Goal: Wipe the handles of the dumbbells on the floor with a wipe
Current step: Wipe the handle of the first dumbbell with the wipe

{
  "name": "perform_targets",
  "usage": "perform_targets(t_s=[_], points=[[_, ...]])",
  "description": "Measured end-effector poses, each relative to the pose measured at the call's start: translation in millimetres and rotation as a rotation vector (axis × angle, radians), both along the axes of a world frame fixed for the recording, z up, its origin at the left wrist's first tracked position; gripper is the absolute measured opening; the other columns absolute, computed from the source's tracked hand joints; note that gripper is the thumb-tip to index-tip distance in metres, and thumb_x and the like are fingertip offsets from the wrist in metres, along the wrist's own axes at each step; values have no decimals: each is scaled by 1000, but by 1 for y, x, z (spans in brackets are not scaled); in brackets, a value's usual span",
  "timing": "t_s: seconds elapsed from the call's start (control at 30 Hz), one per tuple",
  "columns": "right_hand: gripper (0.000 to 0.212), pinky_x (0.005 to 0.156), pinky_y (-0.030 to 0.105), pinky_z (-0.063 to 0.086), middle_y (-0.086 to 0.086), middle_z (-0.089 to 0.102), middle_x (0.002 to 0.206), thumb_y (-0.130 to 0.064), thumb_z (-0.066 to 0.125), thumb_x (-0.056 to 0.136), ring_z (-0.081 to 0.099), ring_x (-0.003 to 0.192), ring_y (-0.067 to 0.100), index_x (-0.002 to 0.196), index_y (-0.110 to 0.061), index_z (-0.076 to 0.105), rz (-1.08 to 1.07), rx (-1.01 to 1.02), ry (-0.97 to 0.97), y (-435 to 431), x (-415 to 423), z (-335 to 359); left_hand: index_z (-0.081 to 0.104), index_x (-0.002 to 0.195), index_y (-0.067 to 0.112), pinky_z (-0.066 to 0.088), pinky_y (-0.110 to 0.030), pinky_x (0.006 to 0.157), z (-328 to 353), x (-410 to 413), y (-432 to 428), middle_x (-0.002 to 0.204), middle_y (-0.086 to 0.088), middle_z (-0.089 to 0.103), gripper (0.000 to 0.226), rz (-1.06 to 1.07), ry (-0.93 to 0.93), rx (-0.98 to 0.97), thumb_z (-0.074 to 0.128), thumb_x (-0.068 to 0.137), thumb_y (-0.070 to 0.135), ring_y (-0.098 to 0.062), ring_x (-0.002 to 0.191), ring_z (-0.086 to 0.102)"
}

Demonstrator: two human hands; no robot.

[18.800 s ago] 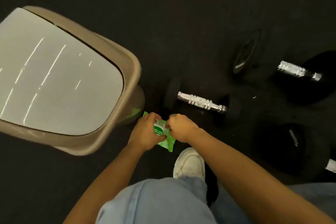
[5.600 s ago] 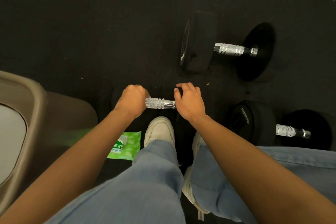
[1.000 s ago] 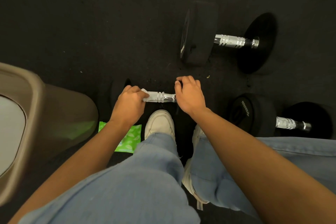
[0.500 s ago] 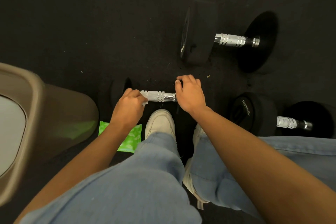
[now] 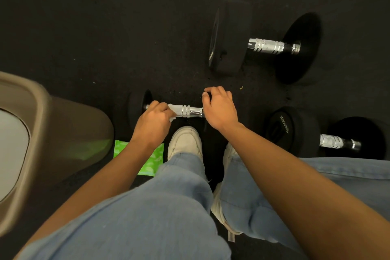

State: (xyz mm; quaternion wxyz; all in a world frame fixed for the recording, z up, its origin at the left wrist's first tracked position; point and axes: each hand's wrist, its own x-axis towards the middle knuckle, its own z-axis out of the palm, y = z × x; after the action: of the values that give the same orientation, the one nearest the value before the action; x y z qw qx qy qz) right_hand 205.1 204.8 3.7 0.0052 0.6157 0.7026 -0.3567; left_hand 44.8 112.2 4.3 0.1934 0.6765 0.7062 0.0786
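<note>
The left hand (image 5: pixel 153 124) presses the wipe (image 5: pixel 173 110) around the handle (image 5: pixel 187 111) of the nearest dumbbell (image 5: pixel 136 110); the right hand (image 5: pixel 219 107) grips its end. Next, I think, the wipe slides rightward.

Classified as a gym or weight-training area. Identified by the following:

- black speckled rubber flooring (image 5: pixel 105 27) across the whole view;
- three dumbbells lying directly on it, each with thick black round heads and a knurled chrome handle: the far dumbbell (image 5: pixel 230 36), the right dumbbell (image 5: pixel 295 131), the nearest dumbbell (image 5: pixel 187 110);
- printed lettering on the right one's end face, too small to read.

Also consistent with a shared exercise room: a tan lidded bin (image 5: pixel 69 133) standing on the same flooring, and a green wipe packet (image 5: pixel 155 162) lying just beside it.
</note>
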Motion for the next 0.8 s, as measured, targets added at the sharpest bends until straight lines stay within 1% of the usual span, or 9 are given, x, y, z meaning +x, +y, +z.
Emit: perform_targets(t_s=[0.13,0.27,0.4,0.5,0.6,0.7,0.8], points=[[38,97,32,38,2,46,135,-33,34,100,36,127,20,132,-18,47,4,-6,-11,0,0,-1,74,90,1,55,-43,60,2,8,4,84,-15,67,25,-27,-18,7,73,67,-9,-34,80,59],[38,98,33,37,2,46,135,-33,34,100,36,127,20,133,-17,47,7,-8,-10,0,0,0,74,86,1,56,-42,56,1,0,2,80,-15,67,25,-74,-12,36,76,63,-9,-35,75,60],[39,97,32,37,3,46,135,-33,34,100,36,126,21,133,-17,47,3,-5,-5,0,0,1,73,85,1,56,-44,58,-2,-1,3,79,-15,67,24,-28,-24,42,76,63,-9,-36,75,60],[39,98,33,37,3,46,135,-33,35,100,36,126,21,133,-16,47,3,-4,1,0,0,2,74,83,1,55,-39,59,-1,6,5,77,-14,68,25,-1,-50,65,76,60,-10,-35,72,60],[38,98,32,37,3,47,135,-32,35,100,37,126,21,133,-16,47,-1,6,4,0,0,1,74,85,2,53,-36,61,1,8,5,78,-13,68,26,-34,-59,73,77,61,-8,-33,73,61],[39,99,32,36,4,47,135,-32,35,100,37,126,21,133,-16,47,5,8,2,-1,0,1,74,88,2,54,-38,60,0,3,5,80,-13,67,24,-65,-29,74,77,65,-5,-33,76,60],[39,99,32,36,3,47,135,-32,35,100,36,126,21,133,-16,47,2,-3,2,0,0,0,73,88,2,55,-42,61,-3,2,6,81,-13,66,23,-4,-35,70,76,66,-2,-33,77,59]])
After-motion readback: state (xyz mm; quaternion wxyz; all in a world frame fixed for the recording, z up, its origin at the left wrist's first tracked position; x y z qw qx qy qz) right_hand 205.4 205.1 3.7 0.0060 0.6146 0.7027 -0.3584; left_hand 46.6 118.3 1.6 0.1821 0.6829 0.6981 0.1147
